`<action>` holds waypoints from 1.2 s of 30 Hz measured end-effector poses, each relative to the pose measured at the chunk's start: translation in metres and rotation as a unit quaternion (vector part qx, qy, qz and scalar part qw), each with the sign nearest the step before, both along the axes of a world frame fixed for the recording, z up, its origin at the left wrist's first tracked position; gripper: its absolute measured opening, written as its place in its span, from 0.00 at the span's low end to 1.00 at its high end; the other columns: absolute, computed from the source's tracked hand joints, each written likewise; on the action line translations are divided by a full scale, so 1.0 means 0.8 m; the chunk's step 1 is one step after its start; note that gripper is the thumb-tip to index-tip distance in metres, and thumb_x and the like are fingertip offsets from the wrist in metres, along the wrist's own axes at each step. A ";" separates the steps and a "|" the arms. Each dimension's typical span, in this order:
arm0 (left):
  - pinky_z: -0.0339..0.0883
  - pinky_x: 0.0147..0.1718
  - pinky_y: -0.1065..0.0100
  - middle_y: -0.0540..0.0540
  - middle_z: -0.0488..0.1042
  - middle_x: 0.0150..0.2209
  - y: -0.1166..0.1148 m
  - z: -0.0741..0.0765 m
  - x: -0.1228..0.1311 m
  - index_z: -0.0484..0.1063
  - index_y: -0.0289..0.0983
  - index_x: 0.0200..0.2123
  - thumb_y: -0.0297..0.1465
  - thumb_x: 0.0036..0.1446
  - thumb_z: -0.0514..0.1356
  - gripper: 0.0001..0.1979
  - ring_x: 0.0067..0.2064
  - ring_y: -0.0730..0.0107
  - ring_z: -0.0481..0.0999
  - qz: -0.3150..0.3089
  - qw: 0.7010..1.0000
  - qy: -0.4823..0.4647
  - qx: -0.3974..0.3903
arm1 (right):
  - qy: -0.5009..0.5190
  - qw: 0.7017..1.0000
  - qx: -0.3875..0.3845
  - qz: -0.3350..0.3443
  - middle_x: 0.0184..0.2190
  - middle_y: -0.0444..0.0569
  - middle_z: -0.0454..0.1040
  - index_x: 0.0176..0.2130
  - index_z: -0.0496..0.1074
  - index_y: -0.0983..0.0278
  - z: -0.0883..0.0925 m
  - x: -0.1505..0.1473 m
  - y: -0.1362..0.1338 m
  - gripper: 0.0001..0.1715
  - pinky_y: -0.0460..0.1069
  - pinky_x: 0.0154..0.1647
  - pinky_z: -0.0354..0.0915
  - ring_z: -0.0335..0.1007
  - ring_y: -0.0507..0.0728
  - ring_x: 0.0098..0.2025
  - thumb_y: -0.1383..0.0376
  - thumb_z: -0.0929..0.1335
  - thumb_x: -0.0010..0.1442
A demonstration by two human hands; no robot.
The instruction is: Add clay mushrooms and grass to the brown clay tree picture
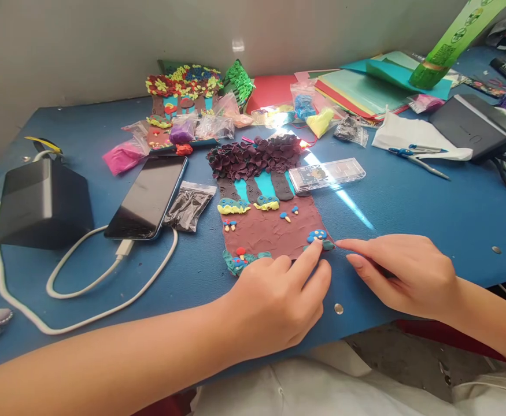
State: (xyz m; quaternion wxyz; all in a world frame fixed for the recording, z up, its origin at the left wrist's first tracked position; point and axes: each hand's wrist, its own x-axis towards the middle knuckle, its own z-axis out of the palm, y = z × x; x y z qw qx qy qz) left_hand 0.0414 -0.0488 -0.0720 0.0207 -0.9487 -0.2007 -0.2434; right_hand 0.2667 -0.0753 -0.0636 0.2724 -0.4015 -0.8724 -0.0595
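Note:
A clay picture (274,228) lies on the blue table, with dark purple ruffled clay along its top, dark trunks over light blue, and a brown lower part. Small red and blue mushrooms dot the brown area. My left hand (283,300) rests over its lower edge, its index fingertip on the green clay (327,245) just below a blue mushroom (316,236). At the lower right corner, my right hand (404,274) reaches in with its index finger stretched out to the picture's edge and its thumb apart below, nothing held between them.
A phone (148,196) on a white cable and a black box (42,202) are at the left. Behind lie another clay picture (183,95) and bags of clay (125,156). A clear case (327,175) touches the picture's right side; paper sheets (361,89) lie farther back.

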 end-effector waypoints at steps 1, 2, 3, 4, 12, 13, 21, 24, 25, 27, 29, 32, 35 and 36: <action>0.69 0.21 0.64 0.36 0.77 0.52 0.000 0.001 0.000 0.76 0.31 0.43 0.29 0.63 0.48 0.17 0.26 0.67 0.75 0.001 1.000 0.001 0.001 | -0.002 1.000 0.006 0.010 0.18 0.41 0.71 0.43 0.69 0.67 0.001 0.000 -0.001 0.09 0.45 0.22 0.61 0.65 0.48 0.18 0.71 0.62 0.66; 0.69 0.21 0.64 0.36 0.77 0.51 0.000 0.002 0.000 0.76 0.31 0.43 0.29 0.63 0.48 0.17 0.26 0.67 0.76 0.000 1.000 0.005 0.002 | -0.008 1.000 0.009 0.024 0.17 0.41 0.70 0.43 0.69 0.67 0.002 0.000 -0.002 0.09 0.45 0.21 0.60 0.64 0.49 0.18 0.71 0.61 0.66; 0.69 0.21 0.65 0.36 0.77 0.51 0.000 0.004 0.000 0.76 0.31 0.43 0.29 0.63 0.48 0.17 0.26 0.67 0.76 -0.001 1.000 0.009 0.002 | -0.015 0.999 0.014 0.038 0.17 0.41 0.69 0.43 0.69 0.68 0.004 -0.001 -0.002 0.10 0.45 0.20 0.59 0.62 0.49 0.17 0.71 0.61 0.66; 0.70 0.22 0.66 0.36 0.77 0.52 0.000 0.006 0.001 0.76 0.31 0.43 0.29 0.63 0.49 0.17 0.26 0.67 0.76 -0.003 1.000 0.014 0.002 | -0.023 0.998 0.018 0.049 0.17 0.42 0.69 0.43 0.69 0.68 0.005 -0.001 -0.002 0.10 0.45 0.20 0.59 0.62 0.49 0.17 0.71 0.60 0.66; 0.71 0.24 0.67 0.34 0.76 0.52 0.002 0.010 0.001 0.76 0.31 0.42 0.28 0.63 0.48 0.17 0.27 0.68 0.77 -0.008 1.000 0.022 -0.005 | -0.011 0.999 0.028 0.039 0.18 0.42 0.71 0.45 0.69 0.68 0.005 -0.004 0.001 0.10 0.45 0.20 0.60 0.64 0.49 0.18 0.72 0.63 0.64; 0.71 0.23 0.67 0.34 0.76 0.52 0.002 0.010 0.001 0.76 0.31 0.42 0.28 0.63 0.48 0.17 0.27 0.68 0.77 -0.009 1.000 0.023 -0.006 | -0.013 0.999 0.030 0.032 0.19 0.42 0.71 0.44 0.69 0.67 0.004 -0.004 0.002 0.09 0.45 0.21 0.60 0.65 0.49 0.18 0.72 0.63 0.64; 0.71 0.22 0.66 0.34 0.76 0.52 0.001 0.007 0.001 0.76 0.31 0.42 0.29 0.63 0.47 0.17 0.27 0.67 0.77 -0.004 1.000 0.028 0.001 | -0.047 0.997 0.037 0.039 0.18 0.43 0.69 0.42 0.70 0.67 0.008 -0.003 -0.002 0.08 0.45 0.22 0.60 0.63 0.50 0.18 0.70 0.62 0.65; 0.70 0.22 0.65 0.34 0.75 0.53 0.000 0.003 0.001 0.75 0.31 0.41 0.29 0.63 0.47 0.17 0.27 0.67 0.76 0.002 1.000 0.012 0.004 | -0.057 0.996 0.043 0.044 0.18 0.42 0.68 0.46 0.69 0.70 0.008 -0.003 -0.002 0.11 0.46 0.21 0.59 0.62 0.50 0.18 0.71 0.63 0.64; 0.70 0.21 0.65 0.34 0.75 0.53 -0.001 0.001 0.001 0.75 0.31 0.41 0.29 0.63 0.47 0.17 0.27 0.67 0.76 0.004 1.000 0.005 0.004 | -0.053 0.997 0.046 0.041 0.18 0.42 0.68 0.48 0.69 0.71 0.007 -0.003 -0.002 0.12 0.46 0.21 0.59 0.62 0.50 0.18 0.71 0.63 0.64; 0.70 0.21 0.64 0.34 0.76 0.52 -0.002 0.000 0.001 0.76 0.31 0.39 0.29 0.63 0.47 0.17 0.27 0.66 0.76 0.008 1.000 -0.007 0.006 | -0.048 0.997 0.049 0.039 0.18 0.43 0.69 0.48 0.68 0.72 0.005 -0.003 0.000 0.13 0.46 0.21 0.59 0.62 0.50 0.19 0.70 0.64 0.64; 0.70 0.21 0.64 0.34 0.77 0.51 -0.002 0.000 0.001 0.76 0.31 0.39 0.29 0.63 0.47 0.17 0.27 0.66 0.77 0.007 1.000 -0.006 0.007 | -0.051 0.997 0.050 0.039 0.19 0.43 0.70 0.48 0.69 0.71 0.004 -0.004 0.001 0.13 0.46 0.21 0.60 0.63 0.50 0.19 0.70 0.63 0.64; 0.70 0.21 0.65 0.35 0.77 0.50 -0.001 0.003 0.001 0.76 0.31 0.39 0.28 0.63 0.48 0.17 0.26 0.67 0.77 0.002 1.000 0.008 0.004 | -0.054 0.997 0.044 0.036 0.19 0.42 0.71 0.48 0.69 0.69 0.004 -0.004 0.002 0.12 0.45 0.22 0.62 0.65 0.50 0.19 0.70 0.63 0.65; 0.69 0.20 0.64 0.35 0.77 0.50 0.000 0.004 0.002 0.76 0.31 0.38 0.28 0.63 0.48 0.17 0.26 0.67 0.76 0.003 1.000 0.004 0.005 | -0.056 0.997 0.036 0.029 0.19 0.42 0.71 0.47 0.69 0.68 0.005 -0.005 0.003 0.11 0.45 0.22 0.62 0.66 0.49 0.19 0.69 0.63 0.65; 0.69 0.20 0.64 0.35 0.77 0.50 0.001 0.004 0.001 0.76 0.31 0.38 0.29 0.63 0.48 0.17 0.26 0.66 0.76 0.003 1.000 0.002 0.004 | -0.055 0.998 0.034 0.027 0.19 0.42 0.72 0.47 0.69 0.68 0.004 -0.005 0.003 0.11 0.45 0.22 0.62 0.66 0.49 0.19 0.68 0.63 0.66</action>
